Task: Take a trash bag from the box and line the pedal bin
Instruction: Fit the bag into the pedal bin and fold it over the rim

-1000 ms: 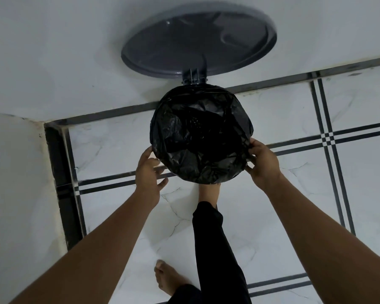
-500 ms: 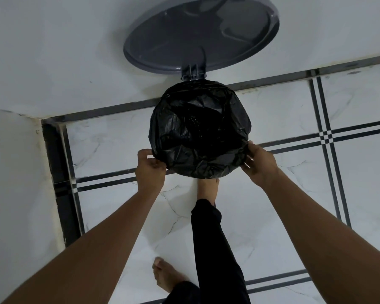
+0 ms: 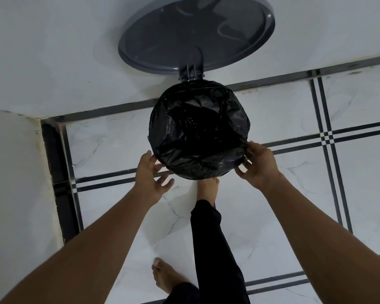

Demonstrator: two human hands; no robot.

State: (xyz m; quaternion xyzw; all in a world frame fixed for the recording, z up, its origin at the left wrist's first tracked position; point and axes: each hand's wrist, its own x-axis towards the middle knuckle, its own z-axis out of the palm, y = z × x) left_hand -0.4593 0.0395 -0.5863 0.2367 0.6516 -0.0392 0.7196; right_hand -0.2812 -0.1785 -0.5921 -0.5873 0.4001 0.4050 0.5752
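A black trash bag [image 3: 198, 132] is stretched over the mouth of the pedal bin, covering its rim and sides. The bin's grey round lid [image 3: 195, 34] stands open against the wall behind it. My left hand [image 3: 150, 177] is at the bag's lower left edge with fingers spread, fingertips touching the plastic. My right hand [image 3: 258, 164] is at the lower right edge, its fingers laid against the bag's folded rim. A bare foot [image 3: 207, 189] reaches under the bin's front, where the pedal is hidden.
The bin stands on a white marble floor [image 3: 272, 216] with black stripes, close to the white wall [image 3: 53, 51] behind and another wall at the left. My other foot [image 3: 165, 275] stands nearer to me. No bag box is in view.
My left hand has let go of the bag's edge and spread its fingers. The right hand has slid slightly lower along the rim. The bag's edge sits lower on the bin.
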